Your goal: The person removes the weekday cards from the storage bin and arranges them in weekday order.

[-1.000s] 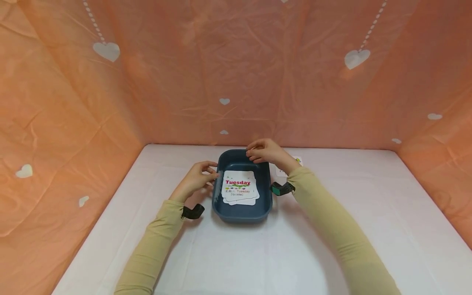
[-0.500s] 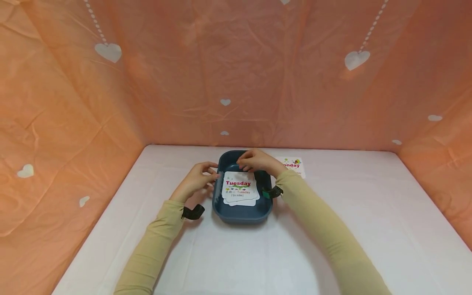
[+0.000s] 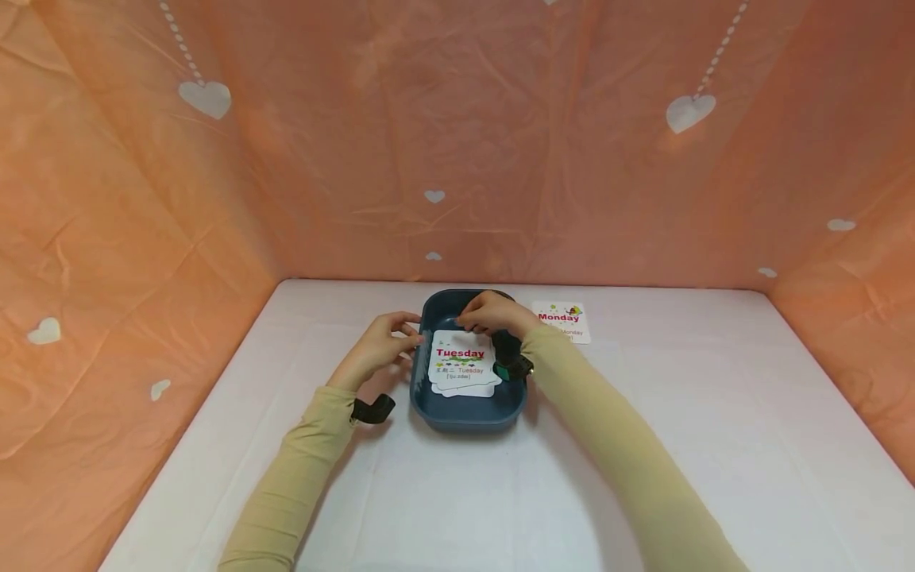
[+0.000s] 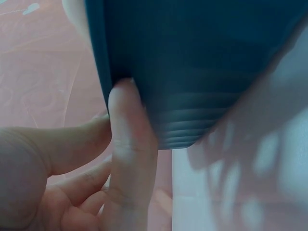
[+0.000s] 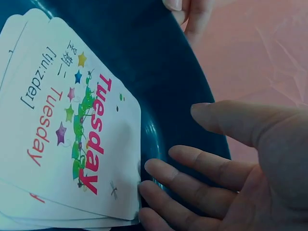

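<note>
A dark blue plastic tray (image 3: 468, 417) stands on the white-covered table. Inside it lies a small pile of white cards, topped by the "Tuesday" card (image 3: 461, 355), printed with a green caterpillar and stars. My left hand (image 3: 382, 345) grips the tray's left rim, thumb and index finger (image 4: 129, 125) on either side of the wall. Reaching into the tray from the right, my right hand (image 5: 226, 168) has its fingertips (image 5: 156, 171) right at the edge of the "Tuesday" card. Its thumb is held well apart from the fingers, and nothing sits between them.
To the right of the tray, near the back of the table, a "Monday" card (image 3: 561, 320) lies face up. An orange curtain (image 3: 343, 199) with white hearts hangs behind and along both sides of the white table (image 3: 429, 508).
My right hand has moved left and down, from over the tray's far right rim to the top card's edge, uncovering the "Monday" card. My left hand has stayed on the rim.
</note>
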Demonstrator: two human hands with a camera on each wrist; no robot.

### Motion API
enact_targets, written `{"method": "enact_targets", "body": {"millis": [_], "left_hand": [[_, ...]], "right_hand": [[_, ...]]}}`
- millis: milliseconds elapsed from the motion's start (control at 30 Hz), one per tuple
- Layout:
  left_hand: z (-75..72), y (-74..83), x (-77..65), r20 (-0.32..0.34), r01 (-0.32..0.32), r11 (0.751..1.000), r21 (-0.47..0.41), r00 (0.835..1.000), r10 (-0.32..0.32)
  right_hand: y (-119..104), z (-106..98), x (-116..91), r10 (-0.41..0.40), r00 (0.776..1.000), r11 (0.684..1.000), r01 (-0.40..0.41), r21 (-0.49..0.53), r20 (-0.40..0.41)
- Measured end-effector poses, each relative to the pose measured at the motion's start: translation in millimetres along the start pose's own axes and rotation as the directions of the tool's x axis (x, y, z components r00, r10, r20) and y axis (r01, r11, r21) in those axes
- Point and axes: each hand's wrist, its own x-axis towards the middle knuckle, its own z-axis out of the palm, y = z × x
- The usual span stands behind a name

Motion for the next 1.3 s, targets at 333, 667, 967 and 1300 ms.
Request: {"method": "enact_targets", "body": {"millis": [333,667,967,1300], "left_hand": [[-1.0,-0.2,0.8,-0.010,0.028,0.999,0.021,1.000,-0.028],[-1.0,-0.6,0.7,-0.012,0.032,0.999,0.023,0.999,-0.032],[0.4,0.7,-3.3,0.001,0.013,1.000,0.003,1.000,-0.013],[0.6,20.2,-16.1,0.023,0.012,1.000,0.016,1.000,-0.012]], "right_hand": [[-3.5,4.6,0.5,0.048,0.998,0.995,-0.051,-0.085,-0.030],[-3.2,4.6,0.8,0.079,0.996,0.988,-0.084,-0.130,-0.040],[1.2,4.4,5.3,0.127,0.992,0.988,-0.129,-0.090,-0.024],[-12.2,6.4,-9.5,0.139,0.990,0.986,-0.142,-0.091,-0.034]]}}
